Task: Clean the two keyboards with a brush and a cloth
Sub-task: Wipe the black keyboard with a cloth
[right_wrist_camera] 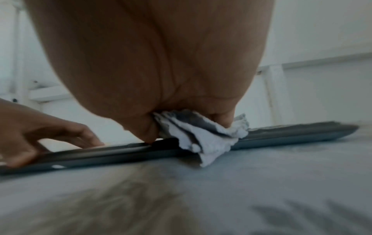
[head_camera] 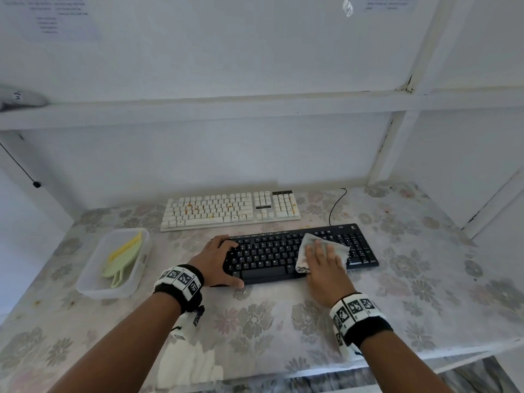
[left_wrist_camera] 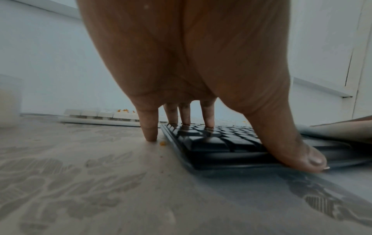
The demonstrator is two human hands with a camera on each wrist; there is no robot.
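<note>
Head view, black keyboard (head_camera: 283, 255): it lay at the centre of the frame on the flowered table (head_camera: 255, 316), its long side running left to right.
Head view, your left hand (head_camera: 215, 259): you had it over the keyboard's left end, fingers spread and fairly straight on the keys, thumb along the near edge; it steadied the board and closed on nothing.
Head view, your right hand (head_camera: 323, 265): you pressed it flat, fingers straight, on the grey cloth (head_camera: 320, 251), which lay on the keys right of centre and hung over the near edge.
Head view, white keyboard (head_camera: 231, 209): it sat just above the black one, nearer the wall, with orange crumbs among its keys.
Head view, brush (head_camera: 123, 258): the yellow-green brush lay in a clear plastic tray (head_camera: 85, 285) at the left of the frame, well apart from your hands.
Head view, cable (head_camera: 336, 205): a black lead curved up from the black keyboard's far right.

Left wrist view, fingers (left_wrist_camera: 209, 114): three fingertips stood on the black keys, the little finger touched the table just left of the board, and the thumb lay against the near edge at lower right.
Left wrist view, crumb (left_wrist_camera: 162, 143): an orange bit lay beside the little finger.

Right wrist view, grip: the picture was blurred; the cloth bunched under your palm at centre frame, but you could not tell from here how the fingers lay.
Right wrist view, left hand: it rested on the keyboard at the left edge of the frame.
</note>
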